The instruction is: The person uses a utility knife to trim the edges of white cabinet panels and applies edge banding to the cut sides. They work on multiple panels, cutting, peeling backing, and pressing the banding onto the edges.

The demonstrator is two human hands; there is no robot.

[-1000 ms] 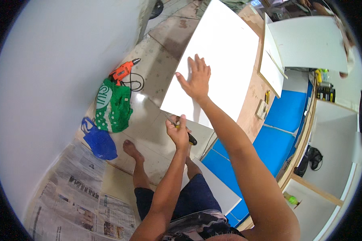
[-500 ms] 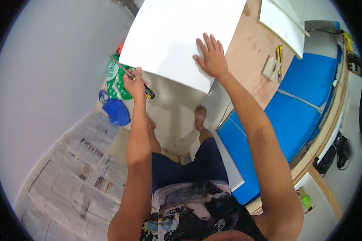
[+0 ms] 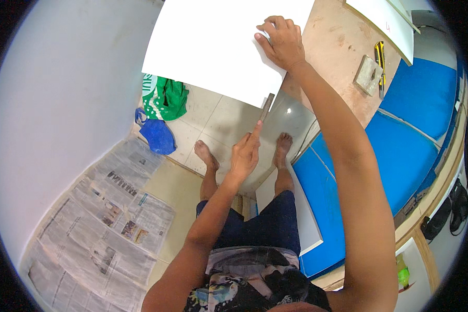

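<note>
My left hand is closed round the handle of a metal file, its index finger stretched along the blade. The handle is hidden in my fist. The blade's far end lies at the near edge of a large white panel, close to its right corner. My right hand rests near the panel's right edge, fingers bent and thumb apart, gripping nothing. The panel lies on a wooden work surface and juts out towards me.
A yellow utility knife and a small wooden block lie right of the panel. Farther back is another white board. Blue panels stretch along the right. Green and blue bags and newspapers cover floor at left.
My left hand has swung right with the file, from the panel's left corner to its right corner. My right hand has shifted up a little and its fingers have bent.
</note>
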